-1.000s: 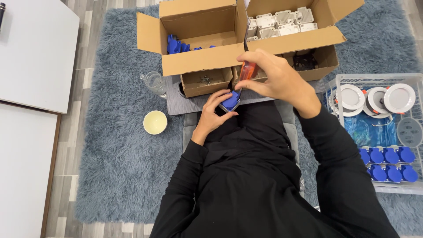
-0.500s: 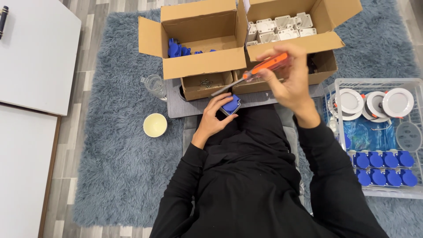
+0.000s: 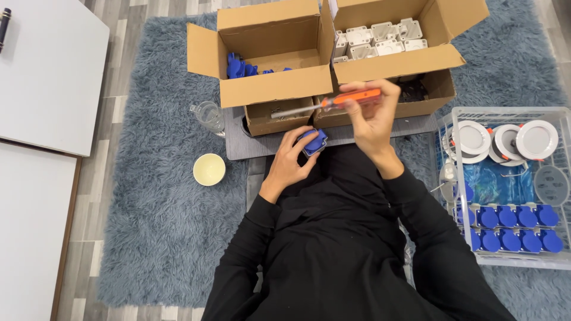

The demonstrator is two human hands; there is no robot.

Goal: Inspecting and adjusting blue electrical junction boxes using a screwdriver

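My left hand [image 3: 289, 161] grips a small blue socket part [image 3: 314, 142] just above my lap, over the grey mat [image 3: 256, 145]. My right hand [image 3: 373, 119] is raised in front of the cardboard boxes and holds an orange-handled screwdriver [image 3: 333, 102] lying level, its metal shaft pointing left. The tip is away from the blue part. The left box [image 3: 267, 89] holds blue parts [image 3: 238, 66]; the right box [image 3: 404, 59] holds white housings [image 3: 380, 37].
A clear crate [image 3: 562, 261] at right holds round white lamps [image 3: 505, 139] and several blue caps [image 3: 511, 226]. A cream bowl [image 3: 209, 169] and a clear glass [image 3: 208, 115] sit on the shaggy blue rug [image 3: 154, 226]. White table tops [image 3: 41, 77] lie at left.
My right hand lifted the screwdriver off the blue part and turned it from upright to level, shaft pointing left. My left hand kept the blue part in place.
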